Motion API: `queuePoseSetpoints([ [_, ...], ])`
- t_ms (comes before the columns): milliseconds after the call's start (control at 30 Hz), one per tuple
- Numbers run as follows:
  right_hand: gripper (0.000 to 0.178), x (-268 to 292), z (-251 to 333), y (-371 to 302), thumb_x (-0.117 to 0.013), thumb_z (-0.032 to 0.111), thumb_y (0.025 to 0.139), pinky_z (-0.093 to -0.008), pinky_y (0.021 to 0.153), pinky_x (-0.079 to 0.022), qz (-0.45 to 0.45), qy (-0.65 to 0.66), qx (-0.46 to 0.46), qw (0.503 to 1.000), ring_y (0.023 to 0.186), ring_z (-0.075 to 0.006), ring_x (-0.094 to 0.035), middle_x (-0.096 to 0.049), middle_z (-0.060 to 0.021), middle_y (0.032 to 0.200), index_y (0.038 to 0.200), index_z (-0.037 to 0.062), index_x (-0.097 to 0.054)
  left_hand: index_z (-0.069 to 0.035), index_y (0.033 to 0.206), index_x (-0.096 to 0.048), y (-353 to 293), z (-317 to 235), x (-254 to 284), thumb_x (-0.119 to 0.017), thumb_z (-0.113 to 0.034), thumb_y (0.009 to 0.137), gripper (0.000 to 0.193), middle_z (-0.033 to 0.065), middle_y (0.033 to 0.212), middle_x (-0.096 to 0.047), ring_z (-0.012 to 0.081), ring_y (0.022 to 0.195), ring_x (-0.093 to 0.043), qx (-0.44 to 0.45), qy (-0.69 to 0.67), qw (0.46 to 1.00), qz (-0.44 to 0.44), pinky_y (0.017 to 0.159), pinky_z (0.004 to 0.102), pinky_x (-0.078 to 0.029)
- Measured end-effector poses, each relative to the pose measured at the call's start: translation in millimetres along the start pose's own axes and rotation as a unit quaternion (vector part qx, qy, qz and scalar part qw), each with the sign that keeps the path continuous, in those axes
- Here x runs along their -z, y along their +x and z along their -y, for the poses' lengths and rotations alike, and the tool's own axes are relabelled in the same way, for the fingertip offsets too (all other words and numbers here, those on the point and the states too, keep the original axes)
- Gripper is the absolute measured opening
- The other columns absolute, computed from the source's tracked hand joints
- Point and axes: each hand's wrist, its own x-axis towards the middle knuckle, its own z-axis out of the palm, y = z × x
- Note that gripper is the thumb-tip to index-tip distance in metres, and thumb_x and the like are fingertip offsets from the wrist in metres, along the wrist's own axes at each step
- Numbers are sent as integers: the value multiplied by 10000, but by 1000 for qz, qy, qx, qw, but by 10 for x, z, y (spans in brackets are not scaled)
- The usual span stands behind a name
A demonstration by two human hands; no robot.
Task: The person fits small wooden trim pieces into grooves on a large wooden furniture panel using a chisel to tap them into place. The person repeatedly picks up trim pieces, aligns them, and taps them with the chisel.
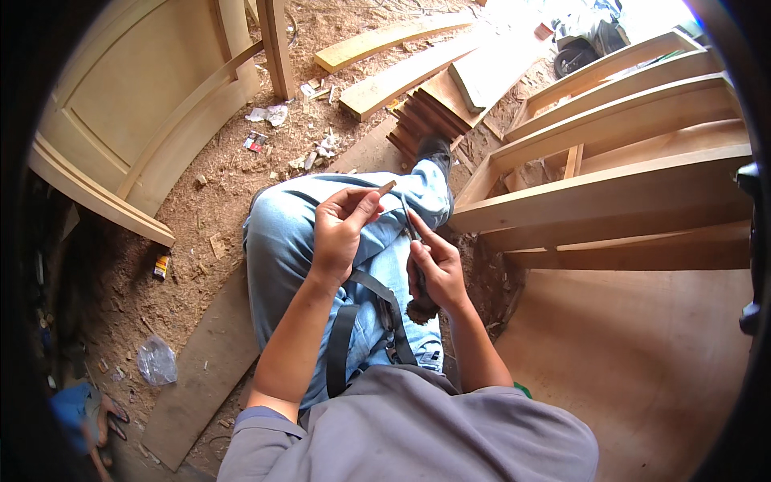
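Above my lap, my left hand [340,231] pinches a small piece of pale wood [387,188], which pokes out past the thumb and fingertips. My right hand [438,269] is closed round a dark tool [410,223] with a narrow shaft or blade pointing up and away; its exact kind is unclear. The tool's thicker dark end [422,310] shows below that palm. Its tip lies just right of the wood piece, and I cannot tell if they touch. Under both hands are blue jeans [281,229], with a black strap [343,345] across the lap.
A wooden frame with slats [610,193] stands close on my right, beside a flat board [626,345]. A panelled wooden piece [144,88] leans at far left. Planks [401,80] and stacked brown strips [426,120] lie ahead. Wood shavings and a plastic bag [157,360] litter the ground; another person's foot [112,414] shows lower left.
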Motion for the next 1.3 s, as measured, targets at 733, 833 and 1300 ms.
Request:
queuePoseSetpoints([
  [733,519,157,-101,-86,-540,122,1027,-212,426,-387,-21,23,-7,999,456,-35,-442,-483,57,592,1519,69,-385,-1,968,-724,37,150,-58,-602,-275,1013,303,31,825,-710,73,744,-641,-24,32,999,-13,718,220,-507],
  [833,514,31,-103,-66,-537,126,1031,-214,417,-380,-15,15,2,1000,444,-38,-435,-480,51,586,1520,81,-386,15,958,-717,15,191,-107,-591,-291,1020,337,24,809,-699,69,736,-622,-70,128,989,-19,703,225,-496],
  [1300,502,95,-6,5,-556,126,1024,-206,427,-306,-2,-8,-16,1000,460,-9,-378,-459,88,586,1507,95,-422,17,918,-685,7,106,-153,-614,-220,1002,260,15,771,-644,74,711,-585,-121,326,937,39,652,235,-486],
])
